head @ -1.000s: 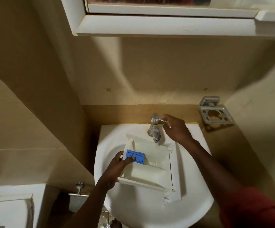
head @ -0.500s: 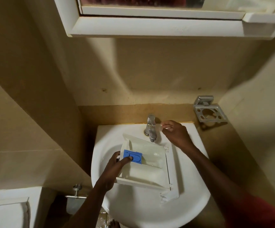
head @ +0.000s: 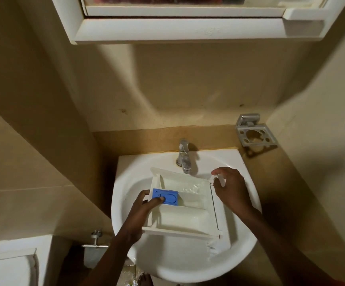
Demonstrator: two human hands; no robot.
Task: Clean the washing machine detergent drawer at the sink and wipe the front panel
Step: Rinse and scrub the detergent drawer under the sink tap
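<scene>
View from above, looking down into a small beige bathroom. At lower left is the white top of a toilet cistern (head: 8, 263). In the centre is a round white sink (head: 248, 234), under a white mirror cabinet (head: 188, 29).

The person's left hand (head: 144, 205) grips the left wall of a white detergent drawer (head: 188, 219). Its fingers curl round the outer edge, and the thumb presses on a blue insert (head: 166, 198) in the near-left compartment. The drawer lies open side up in the basin, tilted slightly, with its far edge just below the chrome tap (head: 184, 156). Water glistens and ripples in the far compartment. Whether the tap is running cannot be told.

The right hand (head: 231, 188) is at the drawer's far right corner, fingers curled close together over the end of the front panel, apparently holding it. On the wall to the right is a metal toothbrush holder (head: 254, 133).

The task appears to be early. The drawer has reached the sink and is wet, but no scrubbing or soap is visible. Rinsing, refitting the drawer and wiping the machine's front panel likely remain.
</scene>
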